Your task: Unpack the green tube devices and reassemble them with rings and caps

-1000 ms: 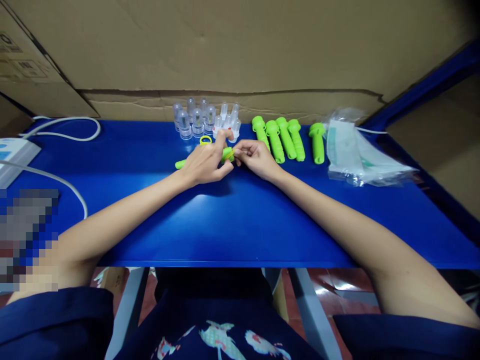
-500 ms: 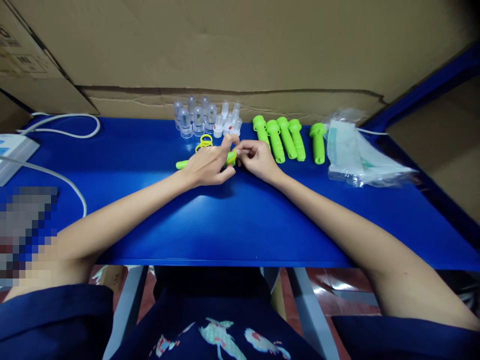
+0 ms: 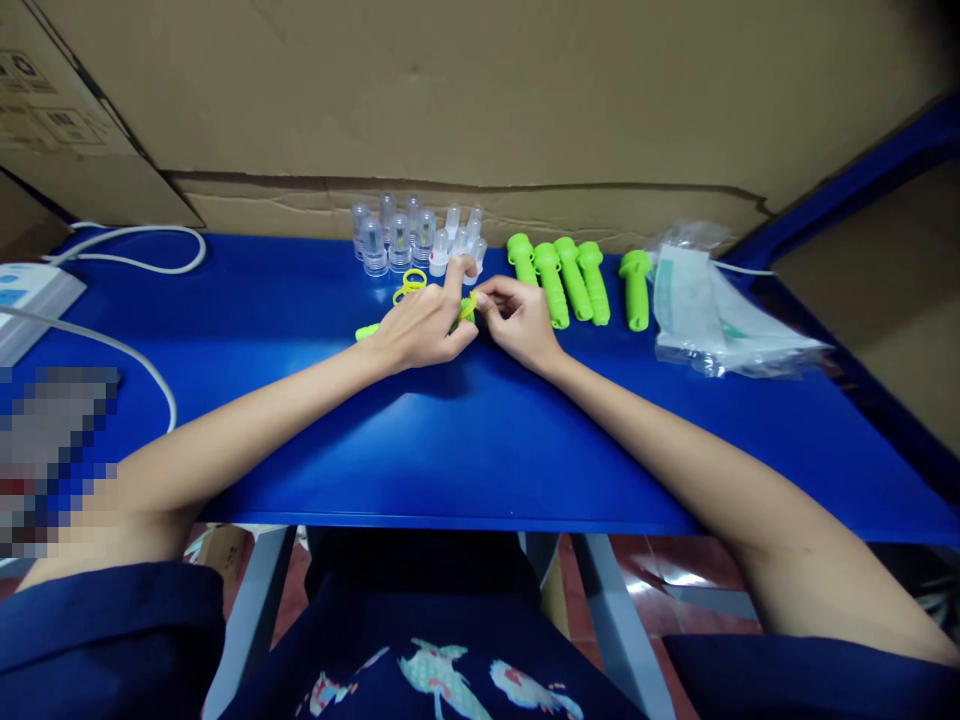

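Observation:
My left hand [image 3: 427, 325] is closed around a lime-green flashlight-shaped body [image 3: 367, 331], which lies sideways under the palm with its tail end showing on the left. A yellow ring [image 3: 470, 304] sits at the right end of that body, partly hidden by my fingers. The thumb and index finger of my right hand [image 3: 519, 318] pinch at the edge of this ring. Just behind my left hand lie several loose yellow rings [image 3: 414, 280]. Clear domed caps [image 3: 400, 240] and smaller clear tubes with white bases [image 3: 440, 255] stand behind them.
Several green flashlight-shaped bodies [image 3: 553, 285] lie right of my hands, one [image 3: 637, 290] set apart. Farther right is a clear plastic bag [image 3: 697, 305] with white-green contents. A white device [image 3: 37, 305] with a cable is at left. Cardboard [image 3: 465, 100] walls the blue table's [image 3: 450, 450] back.
Both hands stay close together at the right end of the green body. My left index finger and thumb have shifted slightly right, and my right fingertips have moved a little along the yellow ring.

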A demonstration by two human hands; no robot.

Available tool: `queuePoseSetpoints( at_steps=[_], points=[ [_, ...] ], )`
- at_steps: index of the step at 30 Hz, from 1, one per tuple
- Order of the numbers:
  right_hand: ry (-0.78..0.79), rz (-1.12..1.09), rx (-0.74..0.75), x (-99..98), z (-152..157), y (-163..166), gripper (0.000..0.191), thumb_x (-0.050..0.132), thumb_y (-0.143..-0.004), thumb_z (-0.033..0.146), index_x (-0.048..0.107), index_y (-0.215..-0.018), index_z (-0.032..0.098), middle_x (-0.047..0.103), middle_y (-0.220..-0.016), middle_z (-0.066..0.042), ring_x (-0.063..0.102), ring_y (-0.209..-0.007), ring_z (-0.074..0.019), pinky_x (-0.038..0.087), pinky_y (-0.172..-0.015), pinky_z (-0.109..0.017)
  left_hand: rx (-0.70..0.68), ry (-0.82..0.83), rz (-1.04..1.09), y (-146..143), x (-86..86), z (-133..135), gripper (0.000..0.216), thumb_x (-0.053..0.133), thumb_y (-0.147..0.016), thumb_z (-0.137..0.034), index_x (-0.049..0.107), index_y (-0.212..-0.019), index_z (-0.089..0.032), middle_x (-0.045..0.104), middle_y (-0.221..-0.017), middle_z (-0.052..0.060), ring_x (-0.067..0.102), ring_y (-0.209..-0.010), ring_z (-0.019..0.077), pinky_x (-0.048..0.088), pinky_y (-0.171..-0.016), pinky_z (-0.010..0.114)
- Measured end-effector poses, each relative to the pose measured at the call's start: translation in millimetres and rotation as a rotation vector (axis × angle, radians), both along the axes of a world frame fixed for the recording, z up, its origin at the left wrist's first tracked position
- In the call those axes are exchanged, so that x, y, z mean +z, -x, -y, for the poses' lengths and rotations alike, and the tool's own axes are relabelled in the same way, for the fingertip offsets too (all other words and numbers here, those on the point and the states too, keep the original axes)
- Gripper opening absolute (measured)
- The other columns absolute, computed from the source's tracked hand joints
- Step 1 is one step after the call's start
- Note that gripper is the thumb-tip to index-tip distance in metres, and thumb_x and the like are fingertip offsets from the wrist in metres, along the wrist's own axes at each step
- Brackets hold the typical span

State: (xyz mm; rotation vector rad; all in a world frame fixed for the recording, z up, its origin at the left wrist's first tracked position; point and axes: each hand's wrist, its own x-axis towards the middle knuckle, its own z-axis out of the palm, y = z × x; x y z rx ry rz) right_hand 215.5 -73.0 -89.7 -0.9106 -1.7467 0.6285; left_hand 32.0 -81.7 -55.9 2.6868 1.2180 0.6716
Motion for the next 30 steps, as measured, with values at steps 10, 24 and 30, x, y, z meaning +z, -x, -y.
queuePoseSetpoints(
  at_steps=[10, 24, 30],
  points=[
    [-0.032, 0.061, -0.026, 3.9, 6, 1, 0.062, 0.060, -0.092, 0.079, 0.063, -0.077, 0.019, 0.065, -0.075, -0.006, 0.051, -0.063, -0.0149, 0.042, -0.061, -0.031, 0.000, 0.020, -0.027, -2, 3.6, 4, 0.058, 0.042, -0.087, -0.026, 0.042, -0.141, -0.006, 0.067, -0.078, 0.009, 0.064, -0.068, 0.0283, 0.053, -0.072, 0.041],
    [0.034, 0.128, 0.026, -5.1, -3, -4, 0.057, 0.061, -0.093, 0.075, 0.065, -0.079, 0.019, 0.061, -0.068, -0.005, 0.047, -0.060, -0.0160, 0.036, -0.059, -0.032, -0.077, 0.010, -0.186, 2, 6.0, 7, 0.063, 0.040, -0.086, -0.028, 0.037, -0.145, -0.007, 0.069, -0.082, 0.010, 0.065, -0.069, 0.0281, 0.051, -0.069, 0.038],
    [0.071, 0.153, 0.058, 0.9, -3, -3, 0.035, 0.066, -0.091, 0.051, 0.062, -0.075, 0.020, 0.061, -0.069, -0.004, 0.047, -0.061, -0.0154, 0.036, -0.060, -0.032, -0.090, -0.006, 0.109, 8, -6.0, -7, 0.064, 0.046, -0.085, -0.027, 0.035, -0.146, -0.012, 0.071, -0.098, 0.011, 0.061, -0.063, 0.0215, 0.052, -0.073, 0.038]
  ],
)
